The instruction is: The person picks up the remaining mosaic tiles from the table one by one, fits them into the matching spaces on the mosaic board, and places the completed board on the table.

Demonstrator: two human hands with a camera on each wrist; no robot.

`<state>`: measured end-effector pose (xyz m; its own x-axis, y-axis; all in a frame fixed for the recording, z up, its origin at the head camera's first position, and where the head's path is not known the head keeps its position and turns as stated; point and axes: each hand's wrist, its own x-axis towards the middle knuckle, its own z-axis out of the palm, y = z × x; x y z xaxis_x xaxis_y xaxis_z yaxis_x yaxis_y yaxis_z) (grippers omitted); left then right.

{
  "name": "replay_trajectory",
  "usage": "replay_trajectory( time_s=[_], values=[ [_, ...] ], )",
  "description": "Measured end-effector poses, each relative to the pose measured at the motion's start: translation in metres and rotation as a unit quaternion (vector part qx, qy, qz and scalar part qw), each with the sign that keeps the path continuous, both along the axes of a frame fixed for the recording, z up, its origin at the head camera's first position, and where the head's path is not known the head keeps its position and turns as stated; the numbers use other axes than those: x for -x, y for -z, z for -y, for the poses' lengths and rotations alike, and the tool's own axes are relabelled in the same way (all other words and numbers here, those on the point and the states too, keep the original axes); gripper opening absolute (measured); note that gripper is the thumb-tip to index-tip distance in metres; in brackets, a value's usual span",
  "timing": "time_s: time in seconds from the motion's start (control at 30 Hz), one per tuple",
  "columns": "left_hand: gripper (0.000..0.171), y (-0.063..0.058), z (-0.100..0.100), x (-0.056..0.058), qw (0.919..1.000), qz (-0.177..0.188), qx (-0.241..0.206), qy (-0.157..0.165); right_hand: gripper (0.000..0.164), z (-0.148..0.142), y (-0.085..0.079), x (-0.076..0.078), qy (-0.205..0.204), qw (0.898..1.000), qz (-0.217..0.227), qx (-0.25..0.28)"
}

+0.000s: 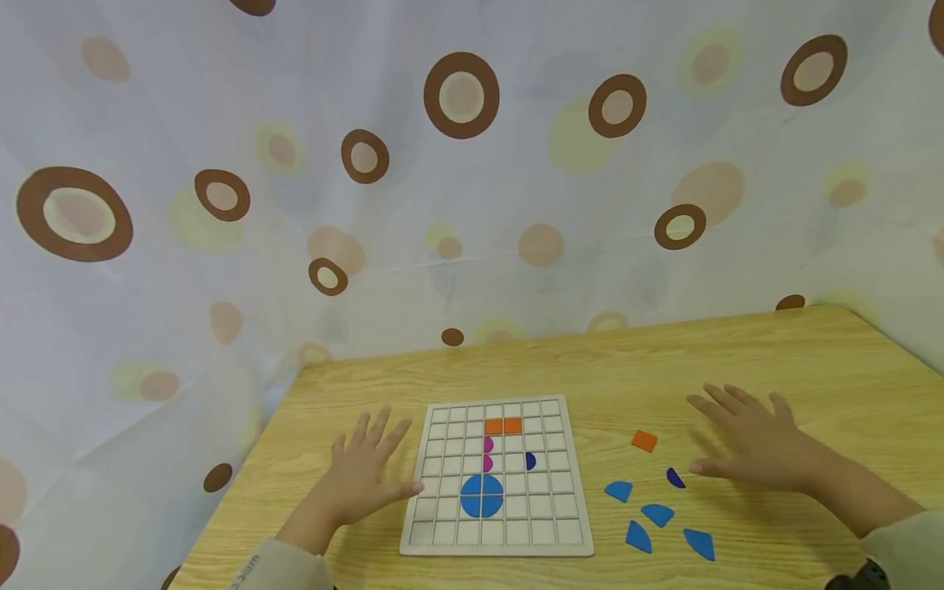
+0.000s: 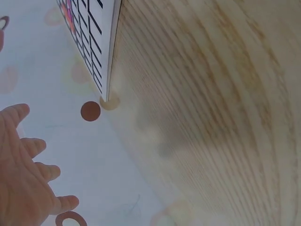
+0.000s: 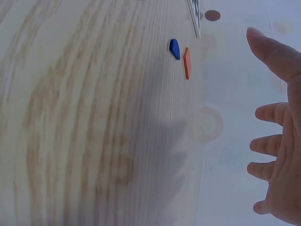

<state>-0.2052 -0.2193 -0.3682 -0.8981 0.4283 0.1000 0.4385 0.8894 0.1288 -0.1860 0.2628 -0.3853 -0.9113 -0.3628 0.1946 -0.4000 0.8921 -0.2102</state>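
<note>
Both spread wide, the left hand is beside the grid board; the right hand is near 1 orange square and 1 dark-blue half-circle on the desk.

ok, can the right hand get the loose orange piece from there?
Probably yes: the right hand is open and empty, the loose orange piece lies on the table near its fingertips, and nothing visible stands between them.

Even, diffuse light leaves soft shadows on the wooden table.
</note>
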Motion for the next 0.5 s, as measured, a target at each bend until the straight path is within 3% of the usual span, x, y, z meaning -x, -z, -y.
replay_trajectory(
  time_s=[0.17, 0.5],
  values=[
    [0.084, 0.000, -0.004, -0.001, 0.9999, 0.002, 0.007, 0.011, 0.079, 0.010, 0.000, -0.003, -0.016, 1.000, 0.007, 0.025],
    [0.084, 0.007, -0.014, -0.008, 0.9982, 0.040, 0.007, 0.044, 0.078, 0.026, 0.006, -0.010, -0.058, 0.993, 0.030, 0.093]
  ],
)
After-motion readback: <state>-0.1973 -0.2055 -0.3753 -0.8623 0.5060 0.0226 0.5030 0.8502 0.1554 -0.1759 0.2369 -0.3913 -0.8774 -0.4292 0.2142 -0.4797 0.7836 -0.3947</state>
